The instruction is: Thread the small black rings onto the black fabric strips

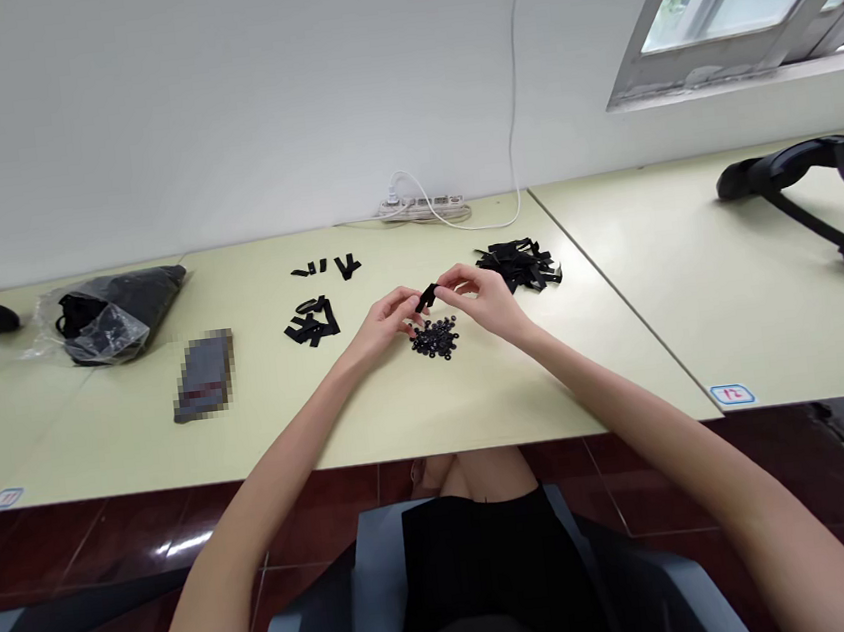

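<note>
Between my two hands, just above the table, is a short black strip (427,298) that looks like fabric. My left hand (390,321) pinches its lower left end, fingers closed. At the upper right end, my right hand (481,298) grips it between thumb and fingertips. Right below lies a heap of small black rings (435,339), the nearest thing to my left fingers. Beyond my right hand is a larger pile of black strips (520,264). To the left sits a smaller group of black strips (312,322), with a few loose strips (345,266) farther back.
A pixelated dark flat item (203,375) and a clear plastic bag with black contents (116,313) lie on the left. A power strip (422,207) with a white cable rests against the wall. On the right table stands a black headset-like device (809,165).
</note>
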A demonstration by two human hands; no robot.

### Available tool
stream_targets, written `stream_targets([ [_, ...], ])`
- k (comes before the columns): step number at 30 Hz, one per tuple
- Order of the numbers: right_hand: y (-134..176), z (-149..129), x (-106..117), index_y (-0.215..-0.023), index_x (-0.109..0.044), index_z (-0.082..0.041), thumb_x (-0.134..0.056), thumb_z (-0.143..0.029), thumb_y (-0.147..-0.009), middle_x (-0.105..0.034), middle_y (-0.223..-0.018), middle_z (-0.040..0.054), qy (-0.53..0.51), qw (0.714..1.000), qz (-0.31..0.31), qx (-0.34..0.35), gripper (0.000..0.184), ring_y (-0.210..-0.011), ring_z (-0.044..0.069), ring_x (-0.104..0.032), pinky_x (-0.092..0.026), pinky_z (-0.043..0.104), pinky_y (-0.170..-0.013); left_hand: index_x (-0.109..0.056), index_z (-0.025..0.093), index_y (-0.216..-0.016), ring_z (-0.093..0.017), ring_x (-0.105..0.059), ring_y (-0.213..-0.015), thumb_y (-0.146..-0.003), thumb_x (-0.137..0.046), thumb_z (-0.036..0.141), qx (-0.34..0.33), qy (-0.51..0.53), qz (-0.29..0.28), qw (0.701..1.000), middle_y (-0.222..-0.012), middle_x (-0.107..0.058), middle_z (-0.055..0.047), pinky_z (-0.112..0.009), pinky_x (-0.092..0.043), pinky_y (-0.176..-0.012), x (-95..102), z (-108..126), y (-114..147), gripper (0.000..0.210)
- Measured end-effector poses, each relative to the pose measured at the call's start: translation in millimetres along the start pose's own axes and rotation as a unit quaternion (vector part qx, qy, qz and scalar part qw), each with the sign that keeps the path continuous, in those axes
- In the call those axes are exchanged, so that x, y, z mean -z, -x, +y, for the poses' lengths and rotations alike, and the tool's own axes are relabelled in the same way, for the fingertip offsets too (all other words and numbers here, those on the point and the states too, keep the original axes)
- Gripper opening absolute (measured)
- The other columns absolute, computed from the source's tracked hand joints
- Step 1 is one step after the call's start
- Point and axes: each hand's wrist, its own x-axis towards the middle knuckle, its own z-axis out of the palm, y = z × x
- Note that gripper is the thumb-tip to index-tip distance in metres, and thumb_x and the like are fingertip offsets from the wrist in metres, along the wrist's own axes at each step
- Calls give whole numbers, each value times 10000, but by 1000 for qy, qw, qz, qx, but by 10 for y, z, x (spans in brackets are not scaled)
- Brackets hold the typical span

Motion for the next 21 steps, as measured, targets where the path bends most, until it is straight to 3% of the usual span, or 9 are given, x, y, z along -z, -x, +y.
stream_targets([
  [8,5,50,-61,-962,-744,-241,-714,-570,-1030,-804,-958,51,-49,997,-38,-52,337,-932,222,-745,-598,392,-878,-742,209,-1044,-181,-688,-878,-976,-820,669,-31,-31,6,999,-986,-748,-58,-306,-553,-770,-3,-26,-3,471],
  [11,21,64,-85,-1140,-710,-266,-688,-508,-1037,-794,-968,36,-45,998,-31,-32,264,-961,226,-761,-616,389,-871,-736,207,-1009,-176,-680,-861,-973,-822,657,-37,-23,15,999,-946,-730,-46,-304,-543,-763,-7,-10,-6,459],
  [14,41,44,-99,-1310,-680,-295,-748,-451,-991,-792,-1077,39,-5,999,-41,10,361,-929,217,-753,-636,392,-856,-739,206,-1000,-180,-681,-864,-960,-832,671,-38,-21,17,999,-926,-725,-44,-309,-542,-764,-11,8,-3,475],
  [18,40,28,-100,-1142,-729,-280,-730,-504,-1025,-795,-1098,57,19,999,-43,19,252,-958,232,-742,-636,403,-853,-753,206,-986,-191,-686,-880,-959,-836,688,-39,-33,9,999,-921,-728,-48,-321,-546,-774,-11,4,1,490],
  [21,14,58,-78,-1034,-720,-269,-705,-580,-1046,-797,-1049,59,1,1000,-12,-4,312,-992,248,-745,-624,410,-866,-754,210,-991,-190,-688,-878,-971,-832,683,-42,-36,8,998,-930,-736,-49,-328,-548,-782,-8,-7,0,480],
])
